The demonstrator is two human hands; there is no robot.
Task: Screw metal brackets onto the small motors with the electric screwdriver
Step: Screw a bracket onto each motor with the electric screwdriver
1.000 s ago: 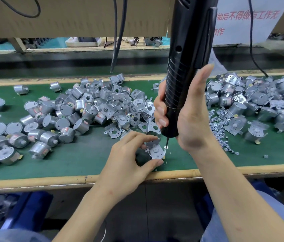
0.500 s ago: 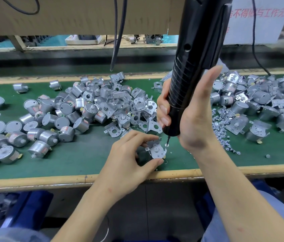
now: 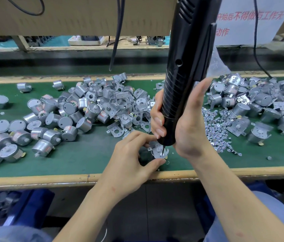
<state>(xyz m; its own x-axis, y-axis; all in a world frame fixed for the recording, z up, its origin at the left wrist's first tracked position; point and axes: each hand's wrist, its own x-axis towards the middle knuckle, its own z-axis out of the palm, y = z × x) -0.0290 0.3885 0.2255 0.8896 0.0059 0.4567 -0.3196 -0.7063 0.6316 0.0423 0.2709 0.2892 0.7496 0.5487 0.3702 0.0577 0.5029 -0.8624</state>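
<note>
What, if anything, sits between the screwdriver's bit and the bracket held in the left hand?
Nothing visible. The bit of the electric screwdriver meets the bracket directly. The left hand pinches the bracket's edges, its fingers clear of the tip. The right hand grips the tool.

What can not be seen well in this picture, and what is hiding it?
Head view: the motor under the bracket is covered by the left hand.
Head view: the screw at the screwdriver tip is too small to tell.
Head view: the screwdriver top is cut off by the upper edge.
Head view: the sign text is partly behind the screwdriver.
</note>
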